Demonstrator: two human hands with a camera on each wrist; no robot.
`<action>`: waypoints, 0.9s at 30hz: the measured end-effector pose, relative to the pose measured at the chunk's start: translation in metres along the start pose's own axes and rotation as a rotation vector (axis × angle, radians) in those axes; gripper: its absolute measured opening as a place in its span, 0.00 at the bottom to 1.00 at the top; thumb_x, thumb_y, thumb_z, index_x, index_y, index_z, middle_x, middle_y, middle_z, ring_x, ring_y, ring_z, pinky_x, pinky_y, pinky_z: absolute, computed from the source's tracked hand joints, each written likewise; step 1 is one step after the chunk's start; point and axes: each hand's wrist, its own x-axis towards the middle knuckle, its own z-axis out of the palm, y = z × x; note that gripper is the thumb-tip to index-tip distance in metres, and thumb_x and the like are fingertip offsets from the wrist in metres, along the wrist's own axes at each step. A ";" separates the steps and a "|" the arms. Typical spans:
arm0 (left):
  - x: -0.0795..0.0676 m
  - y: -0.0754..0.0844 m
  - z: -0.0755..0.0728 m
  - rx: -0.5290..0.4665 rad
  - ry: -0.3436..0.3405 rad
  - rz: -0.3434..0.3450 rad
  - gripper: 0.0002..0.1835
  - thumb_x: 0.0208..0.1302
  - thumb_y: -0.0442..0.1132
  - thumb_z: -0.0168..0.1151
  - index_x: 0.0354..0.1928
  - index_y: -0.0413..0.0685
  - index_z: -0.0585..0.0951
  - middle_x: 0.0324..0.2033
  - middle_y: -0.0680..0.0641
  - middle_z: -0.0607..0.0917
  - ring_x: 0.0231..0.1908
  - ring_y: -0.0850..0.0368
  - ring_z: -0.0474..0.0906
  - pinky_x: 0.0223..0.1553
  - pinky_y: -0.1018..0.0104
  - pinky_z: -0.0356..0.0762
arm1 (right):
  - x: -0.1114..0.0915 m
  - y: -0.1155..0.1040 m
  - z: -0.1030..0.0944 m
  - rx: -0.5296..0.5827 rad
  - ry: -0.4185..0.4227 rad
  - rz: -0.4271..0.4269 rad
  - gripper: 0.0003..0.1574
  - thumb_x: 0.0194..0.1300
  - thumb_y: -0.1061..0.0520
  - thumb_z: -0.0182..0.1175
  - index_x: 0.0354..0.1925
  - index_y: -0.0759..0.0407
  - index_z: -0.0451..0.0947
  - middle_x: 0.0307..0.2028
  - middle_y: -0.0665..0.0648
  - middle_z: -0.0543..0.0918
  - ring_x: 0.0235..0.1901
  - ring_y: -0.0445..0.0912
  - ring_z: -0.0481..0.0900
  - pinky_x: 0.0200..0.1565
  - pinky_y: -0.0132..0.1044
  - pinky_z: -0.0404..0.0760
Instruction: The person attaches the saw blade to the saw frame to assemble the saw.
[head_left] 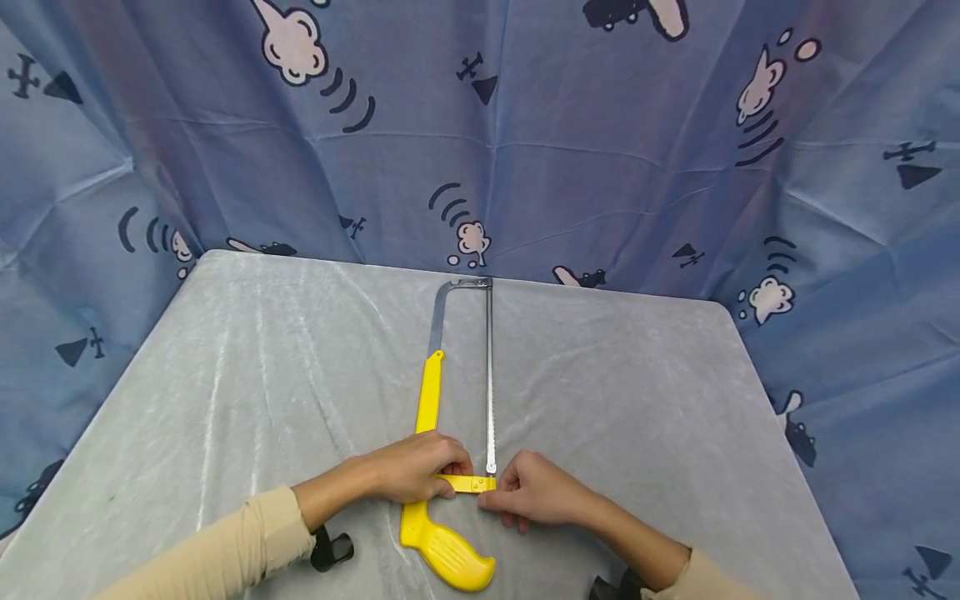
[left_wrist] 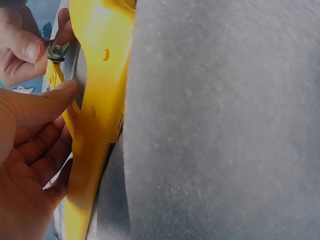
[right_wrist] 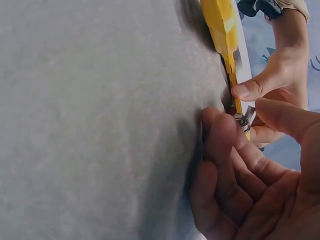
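A hacksaw with a yellow frame and grip lies flat on the grey cloth, its silver blade pointing away from me. My left hand pinches the yellow crossbar between thumb and fingers, close to the frame. At the bar's outer end, a metal wing nut sits on a threaded bolt. My right hand holds this wing nut between thumb and fingertips, with the other fingers curled. In the head view the right fingers hide the nut; in the right wrist view it shows between them.
A grey velvety cloth covers the table. Behind it hangs a blue printed curtain, which also surrounds both sides. Dark wrist straps show near the beige sleeves.
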 end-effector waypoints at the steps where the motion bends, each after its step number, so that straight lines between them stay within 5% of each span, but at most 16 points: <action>1: 0.000 0.000 0.000 0.001 0.001 0.000 0.10 0.55 0.31 0.73 0.35 0.54 0.83 0.27 0.63 0.77 0.28 0.71 0.71 0.34 0.76 0.71 | 0.000 0.001 0.000 0.008 -0.004 0.003 0.26 0.62 0.50 0.68 0.14 0.64 0.80 0.11 0.57 0.79 0.09 0.46 0.75 0.14 0.29 0.61; 13: 0.000 -0.001 0.000 0.001 -0.002 0.002 0.10 0.55 0.32 0.73 0.35 0.54 0.84 0.26 0.63 0.77 0.28 0.71 0.71 0.34 0.77 0.71 | 0.004 0.010 -0.006 0.104 -0.135 -0.016 0.23 0.66 0.54 0.63 0.21 0.70 0.82 0.18 0.65 0.82 0.14 0.42 0.74 0.18 0.26 0.63; 19: 0.000 -0.001 0.000 -0.004 -0.003 0.004 0.10 0.55 0.31 0.73 0.34 0.54 0.83 0.26 0.63 0.77 0.28 0.71 0.71 0.34 0.76 0.71 | 0.004 0.013 -0.010 0.140 -0.185 -0.027 0.17 0.66 0.59 0.62 0.25 0.71 0.82 0.19 0.61 0.81 0.17 0.39 0.74 0.20 0.25 0.66; 27: 0.000 -0.001 0.000 -0.011 -0.007 0.005 0.09 0.56 0.31 0.72 0.35 0.54 0.84 0.27 0.63 0.77 0.28 0.71 0.71 0.34 0.76 0.72 | 0.005 0.012 -0.011 -0.003 -0.124 -0.048 0.12 0.61 0.61 0.68 0.21 0.63 0.82 0.13 0.51 0.77 0.14 0.35 0.69 0.18 0.26 0.63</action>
